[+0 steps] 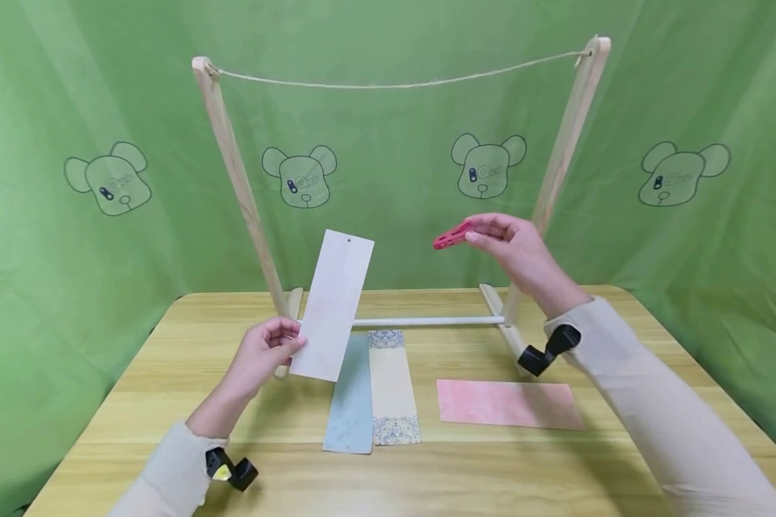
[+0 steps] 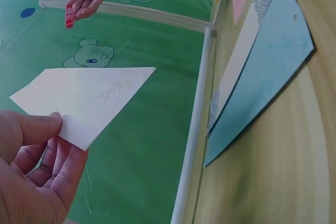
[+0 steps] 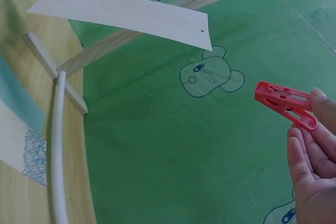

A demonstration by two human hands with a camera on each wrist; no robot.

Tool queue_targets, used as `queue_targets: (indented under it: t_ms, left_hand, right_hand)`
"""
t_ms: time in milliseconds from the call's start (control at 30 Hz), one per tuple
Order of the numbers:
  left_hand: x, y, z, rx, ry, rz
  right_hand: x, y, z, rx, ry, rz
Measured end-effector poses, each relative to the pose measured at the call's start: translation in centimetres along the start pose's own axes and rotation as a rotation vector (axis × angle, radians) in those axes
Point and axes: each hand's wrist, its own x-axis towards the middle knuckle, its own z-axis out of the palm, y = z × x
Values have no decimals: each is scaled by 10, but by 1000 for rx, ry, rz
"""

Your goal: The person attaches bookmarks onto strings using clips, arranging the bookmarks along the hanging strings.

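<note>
Left hand (image 1: 259, 355) pinches blank white card (image 1: 332, 304); right hand (image 1: 524, 258) grips red peg (image 1: 451, 236). No readable writing anywhere.

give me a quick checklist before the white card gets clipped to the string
1. Left hand holds the white card by its lower end: ok.
2. Right hand has the red clip: ok.
3. Clip open: not ok, its tips look closed.
4. Card top up at the string: not ok, well below.
5. String tied to both posts of the wooden frame: ok.
6. Other cards out of the way: ok, flat on the table.
</note>
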Motion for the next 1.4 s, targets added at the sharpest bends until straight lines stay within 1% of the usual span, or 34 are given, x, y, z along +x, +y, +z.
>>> queue_targets:
  t_ms: [133,367,533,633,800,867,1000,1100,1200,1400]
  left_hand:
    - [2,5,-3,-4,28,11]
    - [7,12,-5,-13,61,25]
    - [12,19,-6,-27,77,49]
    - [14,23,-7,-32,84,53]
    - [18,32,-7,-48,100,64]
    - [19,36,-6,-55,108,79]
    - [23,44,-6,-64,120,115]
    - [25,48,-4,-66,122,122]
    - [26,51,-3,-63,120,116]
    - [27,56,-6,-66,156,133]
  right_hand:
    - [9,-17,5,-13,10,-17]
    - [23,-50,13,83,-24,-79]
    - [32,-70,21,74,-48,-130]
    - [37,-81,26,96,-62,-147]
    - [46,-98,35,86,-79,-153]
    - [49,-105,38,58,-79,-154]
    - [55,-116,44,37,-93,-163]
    - [58,-124,48,40,-106,-172]
    - [61,-133,52,57,-105,-184]
    - [69,-152,59,132,-110,-219]
